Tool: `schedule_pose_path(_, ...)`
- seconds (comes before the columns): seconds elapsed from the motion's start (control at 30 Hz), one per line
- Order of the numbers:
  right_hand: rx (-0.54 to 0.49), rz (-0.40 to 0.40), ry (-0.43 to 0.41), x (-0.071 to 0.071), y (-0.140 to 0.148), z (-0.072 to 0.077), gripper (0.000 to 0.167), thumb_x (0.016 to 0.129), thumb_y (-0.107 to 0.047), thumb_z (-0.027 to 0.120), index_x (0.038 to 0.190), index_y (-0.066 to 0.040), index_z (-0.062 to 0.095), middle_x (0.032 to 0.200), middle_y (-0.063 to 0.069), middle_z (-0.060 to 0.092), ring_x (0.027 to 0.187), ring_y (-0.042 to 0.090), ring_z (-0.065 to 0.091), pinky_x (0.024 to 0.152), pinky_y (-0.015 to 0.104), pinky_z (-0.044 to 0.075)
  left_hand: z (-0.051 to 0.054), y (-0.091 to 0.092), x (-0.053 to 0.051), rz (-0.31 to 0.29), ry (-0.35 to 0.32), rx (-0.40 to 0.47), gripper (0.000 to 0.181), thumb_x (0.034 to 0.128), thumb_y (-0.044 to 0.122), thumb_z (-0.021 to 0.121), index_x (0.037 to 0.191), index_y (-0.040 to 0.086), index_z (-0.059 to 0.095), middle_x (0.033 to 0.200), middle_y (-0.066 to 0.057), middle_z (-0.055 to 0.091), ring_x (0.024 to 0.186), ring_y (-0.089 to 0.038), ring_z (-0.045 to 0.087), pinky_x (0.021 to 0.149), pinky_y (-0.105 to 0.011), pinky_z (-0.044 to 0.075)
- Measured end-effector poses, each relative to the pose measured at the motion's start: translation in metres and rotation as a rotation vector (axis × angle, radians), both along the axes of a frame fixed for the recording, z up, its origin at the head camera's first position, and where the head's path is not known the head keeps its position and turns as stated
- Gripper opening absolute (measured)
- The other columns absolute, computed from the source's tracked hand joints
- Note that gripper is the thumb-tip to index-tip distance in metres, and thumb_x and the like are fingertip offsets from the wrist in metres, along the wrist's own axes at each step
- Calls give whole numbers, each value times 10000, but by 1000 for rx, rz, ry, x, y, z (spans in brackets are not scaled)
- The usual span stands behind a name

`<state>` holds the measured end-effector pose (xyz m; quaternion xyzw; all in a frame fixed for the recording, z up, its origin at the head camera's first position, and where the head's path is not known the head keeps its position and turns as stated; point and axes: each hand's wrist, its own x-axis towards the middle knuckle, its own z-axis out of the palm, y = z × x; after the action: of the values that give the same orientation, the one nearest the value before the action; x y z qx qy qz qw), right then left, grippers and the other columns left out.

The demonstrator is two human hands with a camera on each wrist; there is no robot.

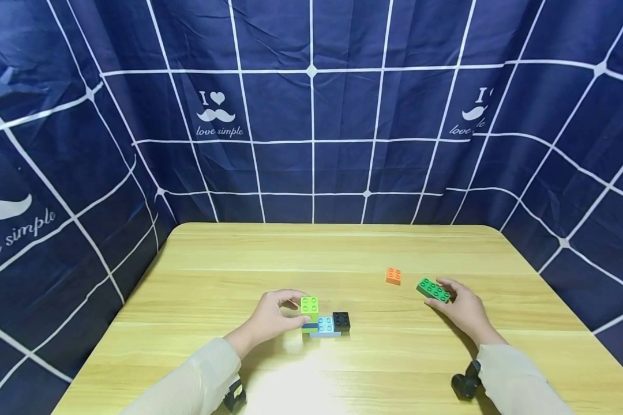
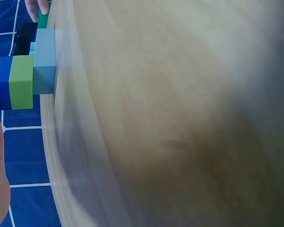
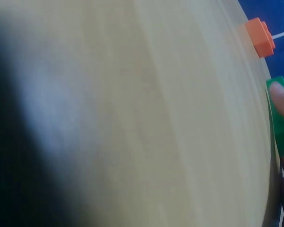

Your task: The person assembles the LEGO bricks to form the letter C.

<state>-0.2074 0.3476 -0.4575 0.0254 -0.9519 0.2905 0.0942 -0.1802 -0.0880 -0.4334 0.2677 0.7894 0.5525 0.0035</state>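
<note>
My left hand (image 1: 272, 317) pinches the upper lime green brick (image 1: 309, 304) of a small stack, thumb at the near side. Under it come a blue brick (image 2: 1, 82) and another lime green brick (image 2: 21, 82). That stack stands on the left end of a light blue brick (image 1: 325, 324), while a black brick (image 1: 341, 321) sits at its right end. Over to the right, a long green brick (image 1: 433, 290) with two rows of studs is between the thumb and fingers of my right hand (image 1: 464, 308). In the right wrist view the thumb (image 3: 281, 101) presses its side.
An orange brick (image 1: 393, 276) lies on the wooden table (image 1: 228, 253), behind and left of the green one. Dark blue curtains (image 1: 342, 115) with white lines hang round the table's back and sides. Black wrist devices (image 1: 466, 381) show below both sleeves.
</note>
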Motion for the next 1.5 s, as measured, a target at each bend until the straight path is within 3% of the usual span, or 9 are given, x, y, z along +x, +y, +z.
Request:
schedule_pose_path(0.13,61,-1,11,0,-3,1,605,834,-404,722,1211,49,581,1012,227,630,786,274,585,631,389,470,-1,0,0,2,8,-4,312,772,105,780,1065,52,687,1024,-28,684,897,-169,609,821,-314,523)
schedule_pose_path(0.27,47,-1,7,0,-4,3,576,849,-385,712,1203,51,586,971,205,640,763,259,592,618,388,482,-1,-1,0,2,10,-7,313,773,104,779,1067,51,687,1021,-25,685,894,-165,609,820,-312,523)
schedule_pose_path(0.5,-9,-8,13,-1,-12,17,598,858,-421,691,1247,18,574,1058,230,627,836,297,613,648,365,512,2,-1,0,-3,9,-8,306,767,94,780,1059,63,692,1021,9,685,901,-154,609,818,-307,520)
schedule_pose_path(0.73,-94,36,38,-3,-39,38,578,844,-412,709,1247,-14,591,1120,208,625,892,297,593,690,359,502,2,1,0,1,17,-9,306,764,79,779,1056,61,692,1015,10,687,893,-147,613,814,-307,524)
schedule_pose_path(0.9,-132,100,82,-4,-67,47,501,839,-361,730,1209,-39,627,1107,152,646,924,252,580,770,380,499,2,1,0,-2,2,-3,301,767,77,777,1056,66,692,1033,1,685,900,-152,613,819,-305,521)
schedule_pose_path(1.2,-240,231,73,7,-122,65,421,790,-266,789,1144,-71,672,1055,72,657,857,195,555,744,352,492,2,1,1,-2,15,-5,288,770,87,778,1045,61,695,1034,-25,686,899,-159,614,819,-323,524)
schedule_pose_path(1.37,-266,349,75,13,-147,74,386,759,-219,815,1112,-113,699,1016,0,663,856,160,548,728,323,497,2,1,0,-2,13,-4,291,772,89,778,1049,54,693,1031,-45,686,905,-176,615,823,-336,525)
schedule_pose_path(1.43,-268,405,72,15,-155,76,390,751,-211,821,1115,-134,703,1025,-21,659,868,149,550,728,331,501,3,1,1,1,-3,-7,296,770,87,779,1051,59,694,1039,-32,684,909,-176,613,827,-327,521)
schedule_pose_path(1.5,-253,454,72,17,-162,79,395,748,-220,823,1117,-147,703,1048,-35,655,881,136,551,728,328,501,14,2,6,4,-20,-12,296,770,53,769,1053,31,688,1047,-62,681,914,-211,614,835,-361,522)
